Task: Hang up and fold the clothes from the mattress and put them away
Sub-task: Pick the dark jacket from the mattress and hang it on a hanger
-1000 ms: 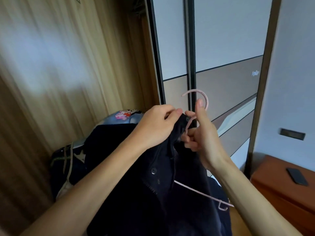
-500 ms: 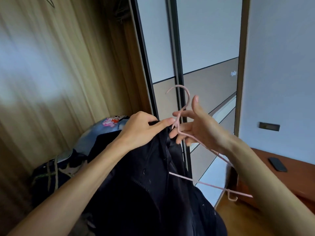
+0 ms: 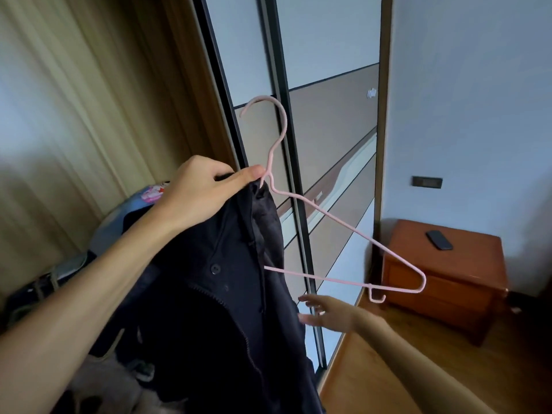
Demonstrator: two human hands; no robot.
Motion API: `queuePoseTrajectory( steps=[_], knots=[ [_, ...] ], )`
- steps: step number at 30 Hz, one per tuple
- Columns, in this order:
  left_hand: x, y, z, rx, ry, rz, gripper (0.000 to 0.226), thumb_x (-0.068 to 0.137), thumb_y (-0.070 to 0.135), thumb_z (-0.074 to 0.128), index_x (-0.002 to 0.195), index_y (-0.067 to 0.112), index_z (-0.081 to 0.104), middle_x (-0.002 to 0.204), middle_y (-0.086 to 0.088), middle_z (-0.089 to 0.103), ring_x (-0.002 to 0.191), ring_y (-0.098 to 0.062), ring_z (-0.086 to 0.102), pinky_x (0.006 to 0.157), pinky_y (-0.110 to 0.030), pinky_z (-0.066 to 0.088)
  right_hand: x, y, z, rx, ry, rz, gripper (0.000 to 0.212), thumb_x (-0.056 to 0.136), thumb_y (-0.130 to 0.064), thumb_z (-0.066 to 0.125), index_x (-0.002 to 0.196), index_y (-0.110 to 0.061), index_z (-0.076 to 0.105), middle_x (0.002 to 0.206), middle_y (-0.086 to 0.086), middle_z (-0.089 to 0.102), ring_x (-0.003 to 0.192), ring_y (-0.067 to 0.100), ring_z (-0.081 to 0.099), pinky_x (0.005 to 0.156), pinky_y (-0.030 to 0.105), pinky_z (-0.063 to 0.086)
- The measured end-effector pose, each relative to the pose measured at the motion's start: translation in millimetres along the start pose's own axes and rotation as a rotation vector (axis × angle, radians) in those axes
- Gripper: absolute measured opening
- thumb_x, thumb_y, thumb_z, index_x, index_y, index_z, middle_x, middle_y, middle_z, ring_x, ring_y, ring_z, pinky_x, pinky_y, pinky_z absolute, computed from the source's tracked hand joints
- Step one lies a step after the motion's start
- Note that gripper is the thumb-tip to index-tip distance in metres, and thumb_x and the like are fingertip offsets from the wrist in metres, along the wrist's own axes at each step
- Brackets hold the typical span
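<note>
While the head camera looks down past both arms, I see sliding wardrobe doors [image 3: 328,144] filling the centre, dark frames, grey and tan panels. Beige curtain [image 3: 74,115] on the left, pale wall on the right. Wooden nightstand [image 3: 466,282] stands in the right corner, just beside the door frame, on wood flooring. Black phone [image 3: 439,239] lies flat on its top.

Dark navy jacket [image 3: 209,309] hangs in front of me, lower centre, with a button and a zip line visible. Left hand [image 3: 203,195] is clenched on the jacket's collar at the neck of the pink wire hanger [image 3: 343,225], thumb pressed near the hanger's twist. One hanger shoulder is inside the jacket; the other shoulder and most of the bottom bar stick out bare to the right, tilted down toward the nightstand. Hook points up, in front of the door panel.

Right hand [image 3: 328,315] is low, below the bottom bar, fingers spread and holding nothing, fingertips just beside the jacket's front edge. Can't tell if they touch the fabric.

Lower left, behind the jacket: blurred pile of other items, including something blue with a pink print [image 3: 152,194].
</note>
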State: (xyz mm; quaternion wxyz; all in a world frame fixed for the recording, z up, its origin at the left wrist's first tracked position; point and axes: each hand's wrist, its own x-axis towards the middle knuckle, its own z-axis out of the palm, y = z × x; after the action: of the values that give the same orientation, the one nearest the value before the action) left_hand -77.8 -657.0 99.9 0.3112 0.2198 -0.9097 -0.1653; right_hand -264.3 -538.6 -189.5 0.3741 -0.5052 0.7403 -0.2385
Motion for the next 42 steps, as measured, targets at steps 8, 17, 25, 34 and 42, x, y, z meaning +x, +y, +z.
queuePoseTrajectory(
  steps=[8, 17, 25, 34, 42],
  knots=[
    [-15.8, -9.0, -0.3, -0.02, -0.019, -0.005, 0.07, 0.078, 0.071, 0.057, 0.053, 0.009, 0.035, 0.049, 0.007, 0.021, 0.047, -0.009, 0.024, 0.05, -0.03, 0.018, 41.2, -21.1, 55.9, 0.111, 0.183, 0.029, 0.028, 0.101, -0.025, 0.049, 0.121, -0.01, 0.061, 0.11, 0.002, 0.064, 0.113, 0.024, 0.058, 0.096, 0.028, 0.042],
    [-19.9, -39.4, -18.0, 0.026, 0.058, -0.098, 0.088, 0.078, 0.072, 0.055, 0.075, -0.016, 0.057, 0.048, 0.008, 0.018, 0.044, -0.009, 0.021, 0.045, -0.026, 0.016, 14.9, 8.0, 1.0, 0.072, 0.418, -0.034, 0.01, 0.09, -0.017, 0.056, 0.1, -0.014, 0.057, 0.096, 0.004, 0.065, 0.093, 0.024, 0.06, 0.084, 0.032, 0.044],
    [-13.0, -61.8, -14.5, 0.042, 0.063, -0.147, 0.087, 0.079, 0.075, 0.052, 0.079, -0.011, 0.065, 0.042, 0.007, 0.02, 0.04, -0.01, 0.023, 0.046, -0.03, 0.019, -59.1, 17.3, -79.0, 0.117, 0.463, -0.083, 0.009, 0.096, -0.014, 0.059, 0.097, -0.023, 0.06, 0.091, -0.008, 0.064, 0.082, 0.002, 0.061, 0.081, 0.015, 0.046],
    [-0.5, -84.7, -10.1, -0.006, 0.085, -0.19, 0.091, 0.06, 0.098, 0.047, 0.083, 0.015, 0.076, 0.08, -0.017, 0.072, 0.071, -0.02, 0.062, 0.073, -0.045, 0.053, -112.7, -27.9, -164.4, -0.147, 0.748, -0.056, 0.04, 0.094, -0.042, 0.058, 0.081, -0.005, 0.065, 0.086, 0.007, 0.061, 0.081, 0.022, 0.059, 0.075, 0.037, 0.044],
    [1.0, -34.6, 14.1, 0.13, 0.246, -0.131, 0.079, 0.078, 0.077, 0.05, 0.051, 0.003, 0.048, 0.045, -0.011, 0.045, 0.053, -0.029, 0.053, 0.049, -0.038, 0.032, -135.5, -128.0, -182.0, -0.111, 1.003, -0.076, 0.054, 0.094, -0.04, 0.055, 0.052, -0.009, 0.041, 0.049, 0.004, 0.043, 0.048, 0.02, 0.042, 0.047, 0.032, 0.031]
  ],
)
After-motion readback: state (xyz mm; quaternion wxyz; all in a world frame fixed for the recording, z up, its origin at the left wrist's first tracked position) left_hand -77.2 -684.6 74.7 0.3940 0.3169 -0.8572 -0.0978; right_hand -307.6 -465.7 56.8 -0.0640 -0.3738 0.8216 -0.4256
